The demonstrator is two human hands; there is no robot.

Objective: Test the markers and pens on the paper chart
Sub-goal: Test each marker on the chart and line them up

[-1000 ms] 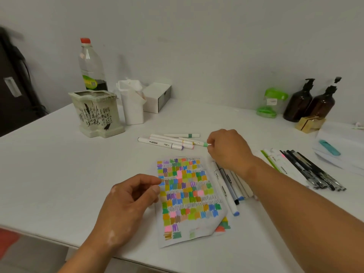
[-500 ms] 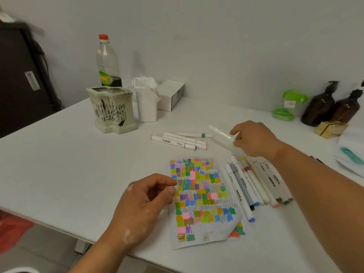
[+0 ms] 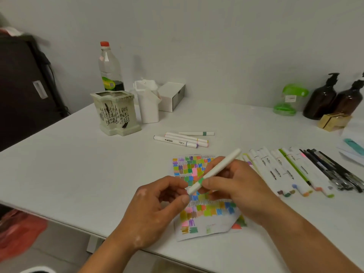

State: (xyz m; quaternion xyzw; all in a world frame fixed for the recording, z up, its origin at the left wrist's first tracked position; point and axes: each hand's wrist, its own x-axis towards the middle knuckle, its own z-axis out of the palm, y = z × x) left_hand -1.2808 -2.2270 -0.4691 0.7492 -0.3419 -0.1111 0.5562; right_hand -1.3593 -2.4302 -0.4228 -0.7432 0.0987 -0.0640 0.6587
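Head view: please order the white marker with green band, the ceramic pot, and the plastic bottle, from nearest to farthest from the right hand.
1. White marker with green band: held in the right hand.
2. Ceramic pot: back left.
3. Plastic bottle: behind the pot.
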